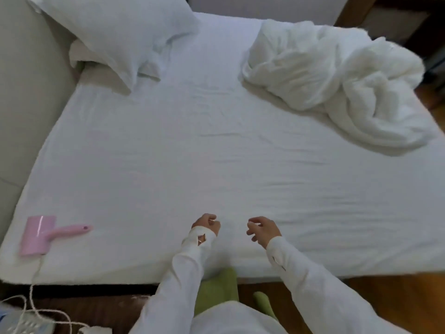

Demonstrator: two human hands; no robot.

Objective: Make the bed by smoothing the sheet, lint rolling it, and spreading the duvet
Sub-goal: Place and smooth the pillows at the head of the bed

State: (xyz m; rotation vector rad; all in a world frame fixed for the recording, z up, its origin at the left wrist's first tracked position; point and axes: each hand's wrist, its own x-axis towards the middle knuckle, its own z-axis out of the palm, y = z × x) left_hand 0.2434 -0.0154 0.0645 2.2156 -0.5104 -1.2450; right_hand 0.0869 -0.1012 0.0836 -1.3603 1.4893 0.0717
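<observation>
We could not make out whether our hands touched the sheet (216, 169) or hung just above it. Our left hand (206, 224) was curled into a loose fist, holding nothing we could see; our right hand (261, 229) had its fingers loosely bent and spread, also holding nothing. Both sat near the bed's close edge, in white sleeves. The sheet lay white and faintly creased. The duvet (337, 80) sat bunched at the far right, the pink lint roller (45, 233) at the near left, two pillows (125, 37) far left.
</observation>
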